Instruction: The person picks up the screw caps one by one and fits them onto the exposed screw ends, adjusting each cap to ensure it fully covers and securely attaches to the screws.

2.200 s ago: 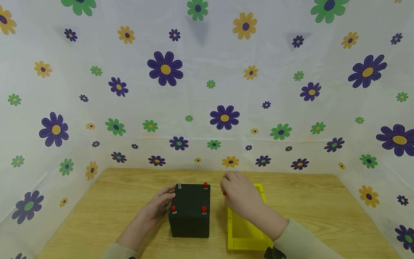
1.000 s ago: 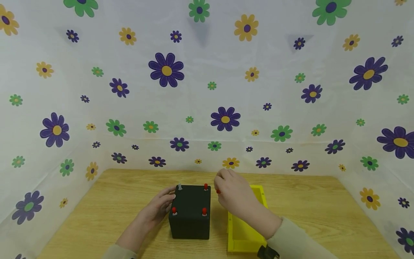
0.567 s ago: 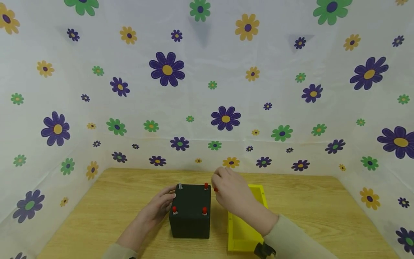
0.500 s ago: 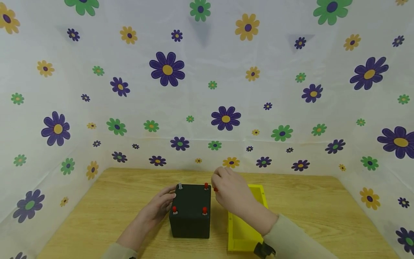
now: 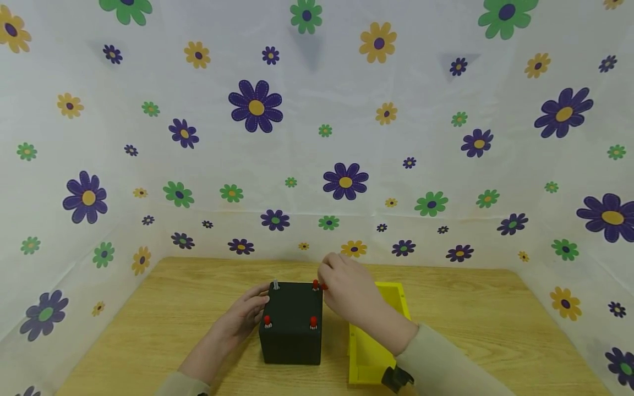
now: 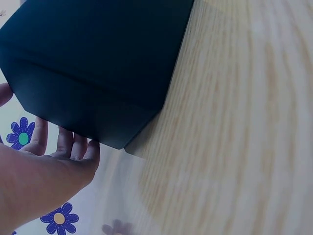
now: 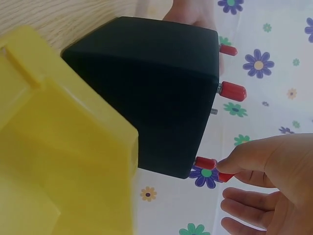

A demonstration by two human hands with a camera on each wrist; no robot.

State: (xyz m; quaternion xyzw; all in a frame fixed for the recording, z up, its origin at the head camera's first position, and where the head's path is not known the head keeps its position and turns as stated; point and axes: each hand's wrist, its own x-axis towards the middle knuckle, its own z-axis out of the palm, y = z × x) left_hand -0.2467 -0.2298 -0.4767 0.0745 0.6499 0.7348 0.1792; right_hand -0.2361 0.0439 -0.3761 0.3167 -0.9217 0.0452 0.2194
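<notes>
A black box [image 5: 292,308] sits on the wooden table, with toggle switches at its top corners. Red caps cover three of them: far right [image 7: 205,163], near right [image 5: 313,322] and near left [image 5: 267,321]. The far left switch [image 5: 275,284] shows a bare metal lever. Along the box's left side rests my left hand [image 5: 242,316], its extended fingers [image 6: 65,142] touching the wall. My right hand [image 5: 353,287] pinches a loose red cap [image 7: 225,176] between thumb and index finger, right beside the far right switch; the other fingers curl loosely.
A yellow plastic bin [image 5: 353,360] stands just right of the box, partly under my right forearm. White cloth with a flower pattern [image 5: 345,181] hangs behind and at both sides of the table [image 5: 475,319].
My right hand has moved left from over the yellow bin to the box's far right corner, carrying the red cap. My left hand and the box have stayed in place.
</notes>
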